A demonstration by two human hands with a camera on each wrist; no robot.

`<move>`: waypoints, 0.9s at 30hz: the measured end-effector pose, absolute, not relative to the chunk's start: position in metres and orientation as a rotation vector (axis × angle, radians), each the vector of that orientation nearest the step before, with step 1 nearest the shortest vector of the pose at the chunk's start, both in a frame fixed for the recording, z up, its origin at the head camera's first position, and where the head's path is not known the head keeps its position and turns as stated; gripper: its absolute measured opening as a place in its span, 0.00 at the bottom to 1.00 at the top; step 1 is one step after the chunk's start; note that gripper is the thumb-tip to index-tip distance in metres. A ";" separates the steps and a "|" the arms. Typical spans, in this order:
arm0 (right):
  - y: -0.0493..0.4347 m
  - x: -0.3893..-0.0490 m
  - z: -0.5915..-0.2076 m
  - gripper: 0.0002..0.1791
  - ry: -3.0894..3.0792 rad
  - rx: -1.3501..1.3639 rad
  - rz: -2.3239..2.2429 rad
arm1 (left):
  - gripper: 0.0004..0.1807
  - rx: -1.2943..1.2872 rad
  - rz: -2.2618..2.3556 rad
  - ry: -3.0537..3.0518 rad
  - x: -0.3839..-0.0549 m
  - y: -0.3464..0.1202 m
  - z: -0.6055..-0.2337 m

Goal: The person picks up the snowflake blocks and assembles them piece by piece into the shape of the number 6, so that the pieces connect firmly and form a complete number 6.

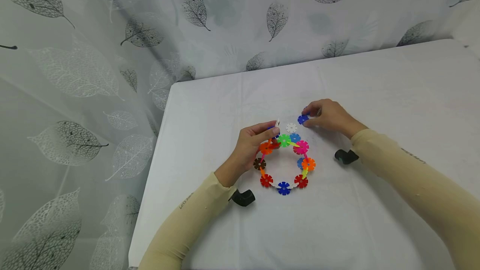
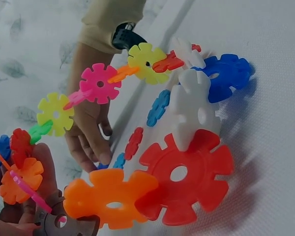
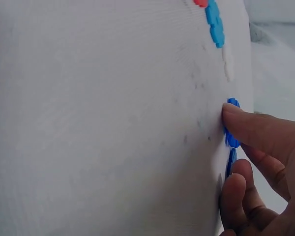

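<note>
My left hand (image 1: 249,143) grips the upper left of a ring of notched plastic flower discs (image 1: 283,188), linked edge to edge in red, orange, blue, brown, pink, green and white. In the left wrist view the ring's near side, with a large red disc (image 2: 214,167), tilts up from the cloth. Right of the ring's top, my right hand (image 1: 330,116) pinches a dark blue disc (image 1: 303,119) at the table, thumb on its near edge. In the right wrist view another blue disc (image 3: 231,162) lies by the curled fingers, partly hidden.
A loose white disc (image 1: 291,127) and a light blue disc (image 1: 295,138) lie between the ring and my right hand. White cloth covers the table (image 1: 210,103). Leaf-print curtains (image 1: 225,20) hang behind and to the left. Black devices (image 1: 243,198) are strapped at both wrists.
</note>
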State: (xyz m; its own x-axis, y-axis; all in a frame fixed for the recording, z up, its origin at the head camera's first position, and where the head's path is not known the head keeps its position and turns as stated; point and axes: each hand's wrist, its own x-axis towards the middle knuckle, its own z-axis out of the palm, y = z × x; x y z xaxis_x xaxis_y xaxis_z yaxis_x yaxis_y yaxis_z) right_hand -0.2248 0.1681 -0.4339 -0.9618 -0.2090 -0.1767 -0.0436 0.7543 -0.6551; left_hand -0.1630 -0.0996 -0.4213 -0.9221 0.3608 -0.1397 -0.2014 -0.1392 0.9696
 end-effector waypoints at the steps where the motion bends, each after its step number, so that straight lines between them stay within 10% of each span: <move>1: 0.168 -0.224 -0.433 0.21 2.707 -0.197 -1.015 | 0.19 0.179 2.116 1.771 -0.163 -0.100 -0.421; 27: 0.136 -0.185 -0.377 0.12 2.577 -0.483 -1.640 | 0.21 0.217 2.065 1.856 -0.161 -0.097 -0.419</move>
State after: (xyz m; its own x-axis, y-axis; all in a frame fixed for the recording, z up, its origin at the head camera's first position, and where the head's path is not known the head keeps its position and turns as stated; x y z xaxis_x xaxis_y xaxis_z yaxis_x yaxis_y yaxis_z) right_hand -0.1849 0.1356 -0.3768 -0.9501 -0.2860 0.1245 -0.2339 0.3894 -0.8909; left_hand -0.1612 -0.0973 -0.4195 -0.9252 0.3598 -0.1207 -0.1583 -0.0767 0.9844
